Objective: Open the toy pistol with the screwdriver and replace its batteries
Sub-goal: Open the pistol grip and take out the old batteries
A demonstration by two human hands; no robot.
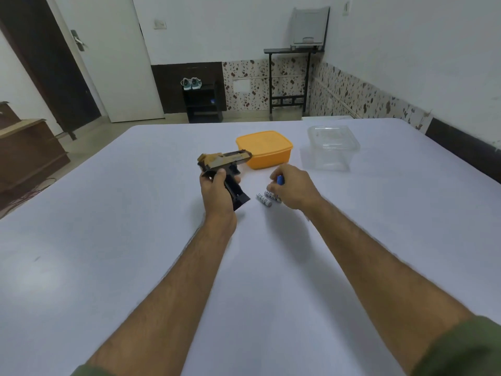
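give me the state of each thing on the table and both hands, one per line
tan and black toy pistol: held up, off the table
left hand: grips pistol
right hand: holds blue-tipped tool
white batteries: lying loose
orange plastic box: lid on
clear plastic container: upside down

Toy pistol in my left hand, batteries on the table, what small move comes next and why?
Probably pick up one battery. The left hand holds the toy pistol by its grip, butt end toward you. The right hand, holding something blue, rests right over the batteries on the table. Whether the compartment is open can't be seen.
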